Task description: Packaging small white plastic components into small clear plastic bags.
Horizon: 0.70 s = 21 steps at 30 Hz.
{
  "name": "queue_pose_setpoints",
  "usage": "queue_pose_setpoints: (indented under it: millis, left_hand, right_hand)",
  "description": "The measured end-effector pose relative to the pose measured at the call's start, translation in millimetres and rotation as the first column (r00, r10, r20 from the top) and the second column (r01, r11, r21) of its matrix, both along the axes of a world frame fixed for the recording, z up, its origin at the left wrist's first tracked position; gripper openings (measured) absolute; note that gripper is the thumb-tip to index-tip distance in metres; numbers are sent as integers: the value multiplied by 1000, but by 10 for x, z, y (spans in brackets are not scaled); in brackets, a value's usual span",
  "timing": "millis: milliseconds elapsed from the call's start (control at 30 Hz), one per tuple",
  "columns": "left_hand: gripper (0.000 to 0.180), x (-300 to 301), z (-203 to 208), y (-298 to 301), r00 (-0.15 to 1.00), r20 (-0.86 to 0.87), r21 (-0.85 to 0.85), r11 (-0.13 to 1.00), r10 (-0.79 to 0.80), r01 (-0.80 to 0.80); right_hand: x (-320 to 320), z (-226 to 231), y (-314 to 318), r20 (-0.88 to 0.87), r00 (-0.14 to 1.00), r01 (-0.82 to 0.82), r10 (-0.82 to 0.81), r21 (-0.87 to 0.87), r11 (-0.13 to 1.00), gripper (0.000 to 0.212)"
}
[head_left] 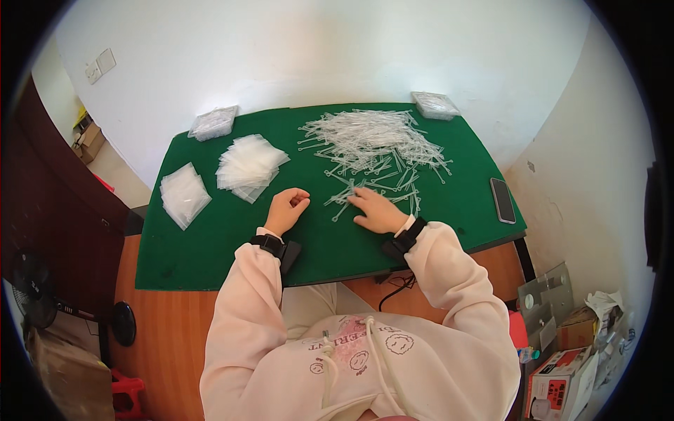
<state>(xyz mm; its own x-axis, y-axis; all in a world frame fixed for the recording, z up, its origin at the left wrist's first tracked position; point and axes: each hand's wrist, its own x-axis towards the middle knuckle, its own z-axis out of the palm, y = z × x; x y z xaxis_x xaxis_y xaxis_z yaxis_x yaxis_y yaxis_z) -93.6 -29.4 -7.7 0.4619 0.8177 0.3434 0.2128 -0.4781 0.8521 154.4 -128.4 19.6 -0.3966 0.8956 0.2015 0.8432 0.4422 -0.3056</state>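
A big heap of clear plastic sticks with small looped ends (372,137) lies on the green table, and a looser scatter of the same sticks (382,184) spreads toward me. My right hand (380,212) is over the near edge of that scatter. Its fingers are apart and touch the sticks, with none plainly gripped. To the left, my left hand (285,212) rests above the cloth, its fingers curled in toward the thumb. Whatever it may hold is hidden. Beyond it lies a fanned pile of translucent plastic bags (249,165), with a smaller bag pile (185,194) farther left.
Clear plastic boxes stand at the back edge, a left box (213,123) and a right box (435,105). A phone (502,201) lies by the right edge of the green-covered table (203,259). Cartons (562,379) sit on the floor at right, a black fan (34,288) at left.
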Motion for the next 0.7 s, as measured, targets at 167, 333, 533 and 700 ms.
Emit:
queue_pose_setpoints:
  millis: [167,333,533,700]
  left_hand:
    - [13,13,26,-21,1000,-5,-4,1000,-1,1]
    - [16,17,81,-50,1000,-23,-21,1000,-22,21]
    - [25,60,65,-67,970,-181,241,949,-161,202]
    - [34,232,109,-117,829,-537,352,851,-157,390]
  right_hand:
    - [-121,74,-136,16,996,-84,85,-48,995,60]
    - [53,28,-296,42,999,15,-13,-55,998,66]
    - [206,32,-390,261,927,309,-268,-131,942,73]
    - [219,-27,-340,181,973,174,-143,-172,969,74]
